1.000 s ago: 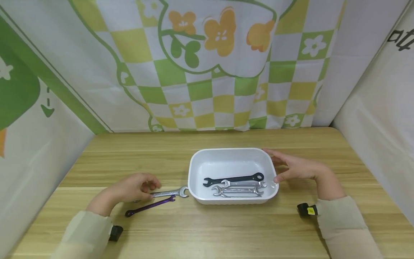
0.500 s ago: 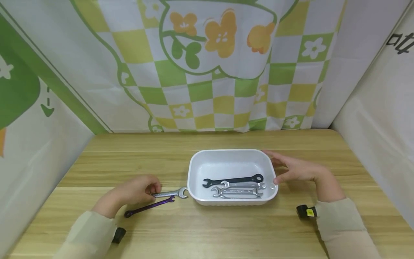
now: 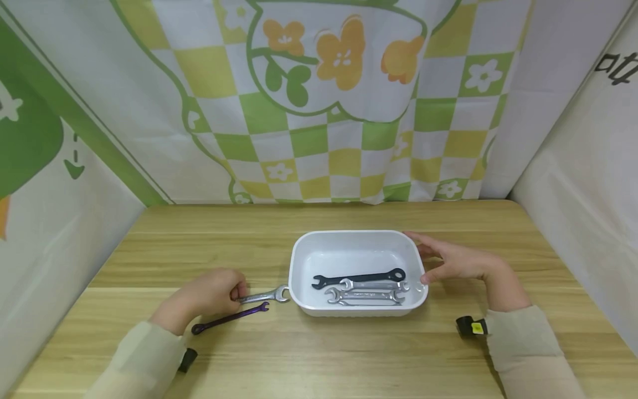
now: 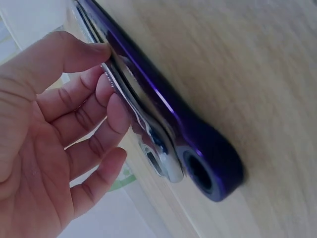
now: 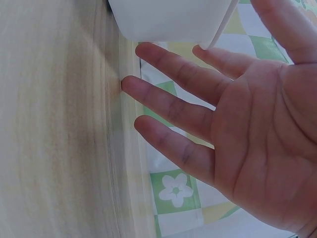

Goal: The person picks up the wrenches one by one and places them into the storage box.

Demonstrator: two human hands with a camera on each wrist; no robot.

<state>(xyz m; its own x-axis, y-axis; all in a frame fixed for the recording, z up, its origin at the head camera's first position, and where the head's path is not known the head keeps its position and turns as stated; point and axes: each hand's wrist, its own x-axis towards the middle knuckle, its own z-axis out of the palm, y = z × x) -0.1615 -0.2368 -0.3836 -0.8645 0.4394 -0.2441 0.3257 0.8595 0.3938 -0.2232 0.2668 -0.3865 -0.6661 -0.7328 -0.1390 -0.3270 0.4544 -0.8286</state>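
Between thumb and fingers, my left hand (image 3: 211, 293) pinches a silver wrench (image 3: 264, 297) that points toward the white box (image 3: 356, 231). Its open jaw end lies by the box's left wall. Just in front of it lies a purple wrench (image 3: 231, 317), whose ring end is large in the left wrist view, beside the silver wrench (image 4: 143, 119). My right hand (image 3: 461, 260) is at the box's right side, thumb and forefinger at the rim and the other fingers straight in the right wrist view. Inside the box, a black wrench (image 3: 359, 278) lies behind several silver wrenches (image 3: 366, 295).
The wooden table (image 3: 339, 360) carries all of this. A checked cloth (image 3: 324, 144) with flowers hangs behind its back edge, and white printed panels stand at the left and right. A small black device is strapped at each wrist.
My left hand has moved slightly right, and its fingers have closed around the silver wrench. The right hand and the box stay about where they were.
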